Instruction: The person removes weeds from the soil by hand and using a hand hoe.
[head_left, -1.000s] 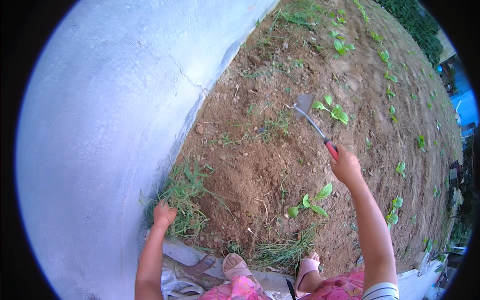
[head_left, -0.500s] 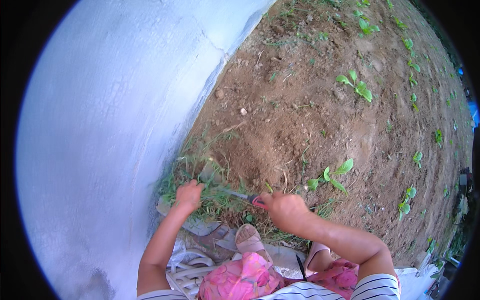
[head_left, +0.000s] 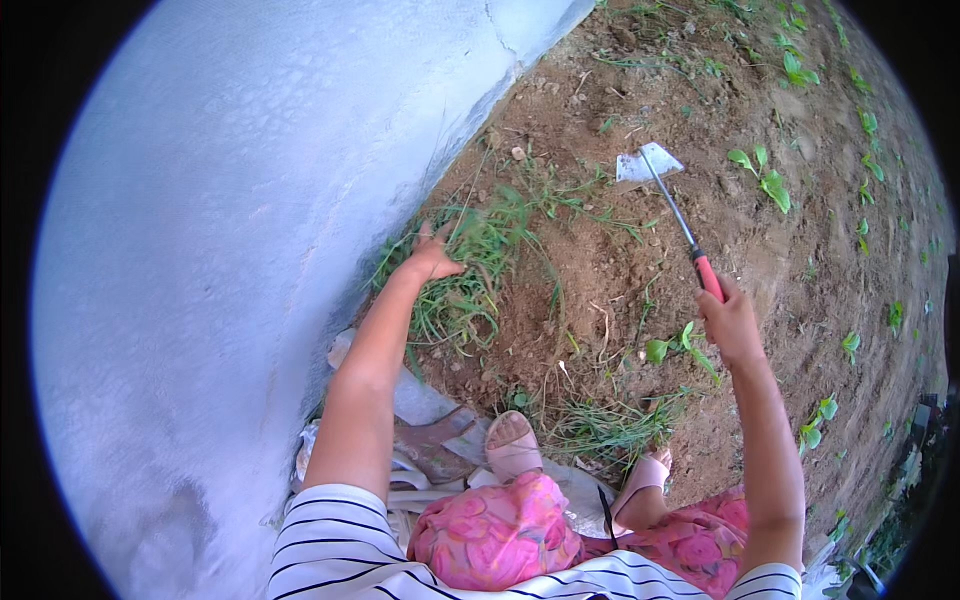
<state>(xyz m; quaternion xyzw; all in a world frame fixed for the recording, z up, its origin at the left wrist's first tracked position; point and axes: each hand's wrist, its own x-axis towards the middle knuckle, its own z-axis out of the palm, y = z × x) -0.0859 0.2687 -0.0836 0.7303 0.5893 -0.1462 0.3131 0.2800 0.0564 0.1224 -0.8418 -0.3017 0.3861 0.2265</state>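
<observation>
My right hand [head_left: 732, 322] is closed around the red-and-black handle of a short hand hoe [head_left: 674, 208]. The hoe's thin metal shaft points away from me, and its pale, flat blade rests on or just above the soil. On the left, close to the wall's foot, my left hand [head_left: 432, 256] lies at a loose heap of pulled green weeds [head_left: 478, 262]. Its thumb and fingers are spread against the stems, some of which partly cover the fingertips.
A pale wall [head_left: 230, 200] rises along the left. Leafy seedlings grow in the brown soil [head_left: 590, 260], one seedling [head_left: 684, 345] close below the hoe handle. More cut grass [head_left: 610, 428] lies by my sandalled feet. White slatted plastic [head_left: 405, 480] is beside my left foot.
My right hand has swung the hoe from beside my left hand out to the far right. My left hand has moved forward along the wall, and the weeds are now heaped farther away.
</observation>
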